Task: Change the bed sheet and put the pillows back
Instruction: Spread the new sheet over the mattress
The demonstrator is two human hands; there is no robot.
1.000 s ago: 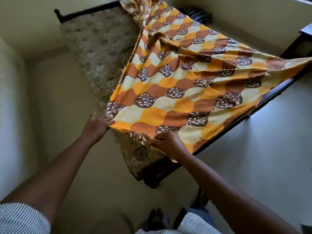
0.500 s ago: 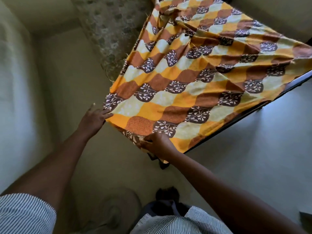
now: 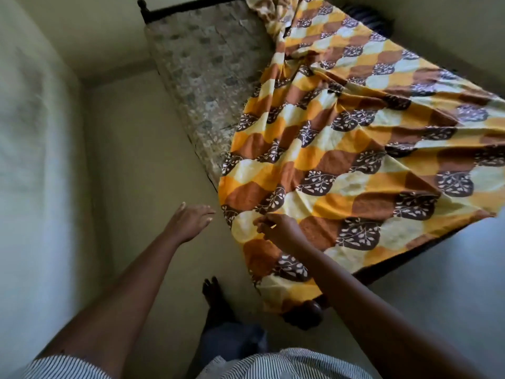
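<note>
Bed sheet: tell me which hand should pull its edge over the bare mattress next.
Probably the left hand: it is open and free, beside the sheet, on the side where the mattress lies bare. The right hand is over the sheet, farther from that side.

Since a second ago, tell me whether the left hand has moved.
Yes. The left hand, earlier on the sheet's edge beside the mattress, has come off it leftward, away from the mattress; it now hangs open over the floor.
</note>
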